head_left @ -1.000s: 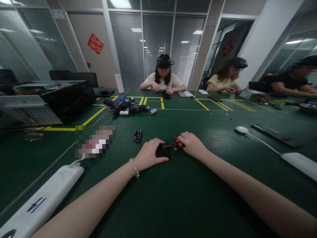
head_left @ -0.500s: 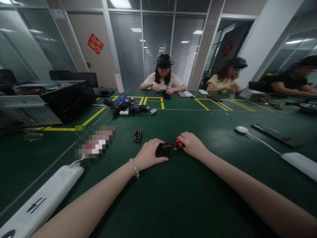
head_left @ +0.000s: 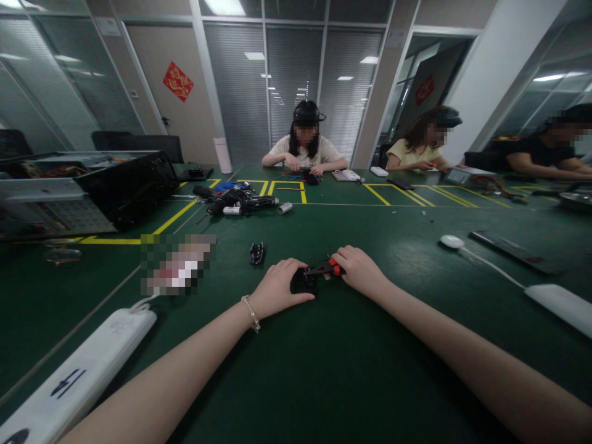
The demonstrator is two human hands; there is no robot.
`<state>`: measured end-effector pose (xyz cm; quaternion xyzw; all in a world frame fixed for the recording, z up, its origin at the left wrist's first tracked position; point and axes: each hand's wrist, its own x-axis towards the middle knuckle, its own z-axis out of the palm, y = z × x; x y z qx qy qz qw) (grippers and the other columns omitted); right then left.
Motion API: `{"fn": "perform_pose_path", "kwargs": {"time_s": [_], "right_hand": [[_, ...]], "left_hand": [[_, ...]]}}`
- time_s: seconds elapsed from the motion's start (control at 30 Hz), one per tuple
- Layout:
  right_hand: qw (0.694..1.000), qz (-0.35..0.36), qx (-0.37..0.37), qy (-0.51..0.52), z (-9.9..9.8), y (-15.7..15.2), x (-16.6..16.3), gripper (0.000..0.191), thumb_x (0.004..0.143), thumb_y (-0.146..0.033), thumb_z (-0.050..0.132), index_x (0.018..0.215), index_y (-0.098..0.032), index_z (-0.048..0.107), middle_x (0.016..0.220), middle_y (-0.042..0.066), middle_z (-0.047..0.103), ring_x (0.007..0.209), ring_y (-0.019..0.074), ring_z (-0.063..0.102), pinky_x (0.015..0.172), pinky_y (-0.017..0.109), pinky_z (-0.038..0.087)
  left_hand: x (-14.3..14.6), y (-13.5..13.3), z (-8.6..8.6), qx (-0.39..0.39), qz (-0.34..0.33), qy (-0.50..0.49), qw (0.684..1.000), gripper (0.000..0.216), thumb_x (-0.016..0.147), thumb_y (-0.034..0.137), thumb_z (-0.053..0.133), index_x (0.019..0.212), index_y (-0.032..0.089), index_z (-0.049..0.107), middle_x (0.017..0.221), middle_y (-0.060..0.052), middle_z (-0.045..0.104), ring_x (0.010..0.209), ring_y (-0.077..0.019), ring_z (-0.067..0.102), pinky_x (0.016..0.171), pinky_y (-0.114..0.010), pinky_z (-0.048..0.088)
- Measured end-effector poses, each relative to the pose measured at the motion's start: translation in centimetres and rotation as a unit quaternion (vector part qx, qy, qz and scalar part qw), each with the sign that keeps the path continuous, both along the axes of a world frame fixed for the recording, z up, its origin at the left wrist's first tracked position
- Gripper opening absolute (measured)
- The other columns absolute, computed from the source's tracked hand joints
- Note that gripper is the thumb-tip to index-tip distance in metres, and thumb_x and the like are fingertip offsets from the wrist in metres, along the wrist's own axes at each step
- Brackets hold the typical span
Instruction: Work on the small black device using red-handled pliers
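My left hand (head_left: 279, 287) rests on the green table (head_left: 324, 370) with its fingers curled over a small black part (head_left: 301, 282), holding it down. My right hand (head_left: 358, 268) is closed on a red-handled tool (head_left: 327, 269) whose dark tip points left onto the black part. Both hands sit close together at the middle of the table. A second small black part (head_left: 257, 252) lies a little to the left and beyond my left hand.
A white power strip (head_left: 78, 376) lies at the near left, a white adapter with cable (head_left: 557, 304) at the right. An open computer case (head_left: 87, 188) stands far left, with a pile of tools (head_left: 234, 200) beyond. Three people work at the far side.
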<state>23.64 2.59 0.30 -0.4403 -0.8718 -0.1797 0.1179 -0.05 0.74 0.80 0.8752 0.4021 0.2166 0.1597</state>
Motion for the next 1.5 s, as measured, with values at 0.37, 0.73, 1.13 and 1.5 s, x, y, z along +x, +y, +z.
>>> {"fn": "perform_pose_path", "kwargs": {"time_s": [0.37, 0.73, 1.13, 1.5], "right_hand": [[1.000, 0.000, -0.001, 0.002, -0.12, 0.11, 0.00, 0.031, 0.064, -0.006, 0.053, 0.094, -0.013, 0.056, 0.089, 0.008, 0.056, 0.080, 0.0192, 0.047, 0.071, 0.031, 0.039], [1.000, 0.010, -0.002, -0.009, -0.29, 0.35, 0.13, 0.033, 0.062, -0.006, 0.053, 0.094, -0.013, 0.056, 0.089, 0.009, 0.056, 0.081, 0.0200, 0.047, 0.071, 0.031, 0.038], [1.000, -0.006, -0.005, -0.005, 0.04, 0.11, -0.06, 0.030, 0.064, -0.007, 0.053, 0.093, -0.012, 0.056, 0.088, 0.008, 0.056, 0.080, 0.0191, 0.047, 0.070, 0.030, 0.038], [1.000, -0.003, -0.006, -0.003, 0.08, 0.01, -0.07, 0.030, 0.064, -0.006, 0.053, 0.093, -0.013, 0.056, 0.089, 0.009, 0.056, 0.081, 0.0194, 0.048, 0.070, 0.030, 0.038]], "left_hand": [[0.01, -0.04, 0.10, -0.002, 0.001, 0.000, 1.000, 0.054, 0.067, 0.052, 0.061, 0.110, 0.023, 0.046, 0.110, -0.005, 0.051, 0.099, -0.0255, 0.049, 0.082, -0.040, 0.040], [0.02, -0.10, 0.01, 0.007, -0.003, 0.000, 1.000, 0.054, 0.068, 0.052, 0.061, 0.110, 0.023, 0.046, 0.110, -0.005, 0.051, 0.100, -0.0252, 0.049, 0.083, -0.039, 0.039], [-0.02, 0.03, -0.05, -0.002, 0.000, -0.001, 1.000, 0.054, 0.067, 0.054, 0.060, 0.110, 0.023, 0.046, 0.110, -0.005, 0.051, 0.100, -0.0252, 0.049, 0.082, -0.039, 0.039], [0.02, -0.11, 0.25, -0.004, -0.002, 0.006, 1.000, 0.054, 0.068, 0.054, 0.060, 0.111, 0.023, 0.045, 0.111, -0.005, 0.051, 0.100, -0.0256, 0.048, 0.082, -0.040, 0.040]]}}
